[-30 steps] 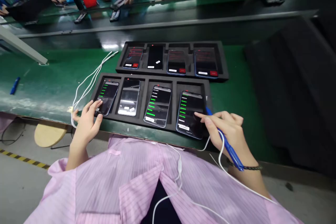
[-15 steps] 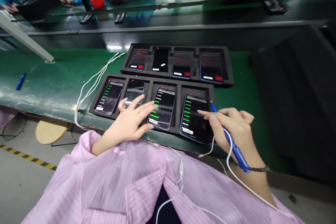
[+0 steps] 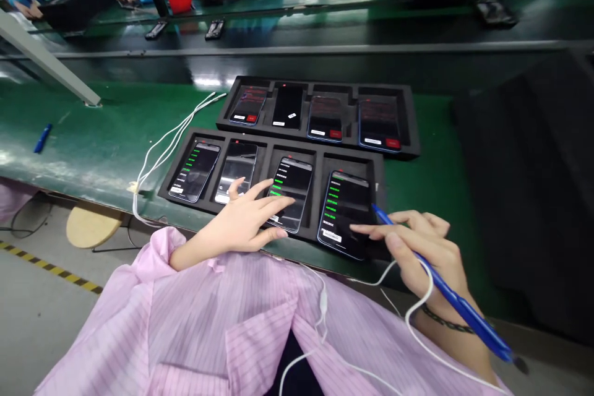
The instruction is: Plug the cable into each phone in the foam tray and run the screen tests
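Two black foam trays hold phones in compartments: a front tray (image 3: 318, 198) and a back tray (image 3: 411, 117). Over the front tray's third phone (image 3: 297, 189), my left hand (image 3: 245, 216) has its fingers spread and holds nothing. My right hand (image 3: 424, 247) grips a blue pen (image 3: 459, 306), with a white cable (image 3: 429, 288) beside it. Its index finger points at the lower screen of the rightmost front phone (image 3: 346, 210), which shows green lines of text. Back phones show red text, except a dark one (image 3: 288, 102) with a small white label.
White cables (image 3: 174, 130) lie left of the trays, and another blue pen (image 3: 43, 138) is farther left. Dark foam (image 3: 529, 185) stands at the right. Across the bench, people in blue handle phones near a red container (image 3: 179, 0).
My left hand has shifted right and slightly down. My right index fingertip is lower on the rightmost phone, and the pen's rear end has swung outward. The view has shifted slightly.
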Tool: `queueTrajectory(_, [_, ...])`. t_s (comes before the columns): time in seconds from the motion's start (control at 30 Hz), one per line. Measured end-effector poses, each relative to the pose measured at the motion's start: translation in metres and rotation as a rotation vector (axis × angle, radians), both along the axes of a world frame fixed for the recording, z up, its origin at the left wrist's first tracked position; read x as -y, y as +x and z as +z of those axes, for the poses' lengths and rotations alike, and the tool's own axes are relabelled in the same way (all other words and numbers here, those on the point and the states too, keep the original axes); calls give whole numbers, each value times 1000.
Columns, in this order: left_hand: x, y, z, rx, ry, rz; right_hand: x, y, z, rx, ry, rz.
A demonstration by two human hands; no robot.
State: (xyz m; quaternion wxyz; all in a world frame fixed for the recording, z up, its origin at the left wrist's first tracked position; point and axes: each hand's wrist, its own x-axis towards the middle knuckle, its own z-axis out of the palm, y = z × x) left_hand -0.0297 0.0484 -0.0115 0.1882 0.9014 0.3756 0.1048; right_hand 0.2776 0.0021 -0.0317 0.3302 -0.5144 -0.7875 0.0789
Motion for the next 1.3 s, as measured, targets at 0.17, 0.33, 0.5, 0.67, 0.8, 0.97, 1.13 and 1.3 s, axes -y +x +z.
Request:
queueTrajectory(0.17, [-8, 13, -1, -42, -38, 43, -9, -2, -17, 80, -31, -130])
queueTrajectory(0.33, [-20, 24, -5, -76, -37, 100, -15, -6, -26, 137, 13, -349])
queueTrajectory(0.5, [-15, 20, -3, -41, -40, 89, -13, -5, -23, 113, -9, -334])
queueTrajectory(0.67, [0, 6, 7, -17, -114, 30, -17, 1, -27, 96, -24, -316])
queueTrajectory(0.8, [6, 0, 10, -31, -120, 22, -23, 4, -31, 86, 38, -320])
queueTrajectory(0.97, [7, -1, 10, -22, -117, 9, -21, -2, -22, 77, 60, -275])
queueTrajectory(1.13, [4, 2, 11, -6, -104, 17, -23, -7, -23, 84, 117, -259])
queueTrajectory(1.3, [-8, 15, 5, -55, 4, 83, -25, -13, -16, 77, 66, -266])
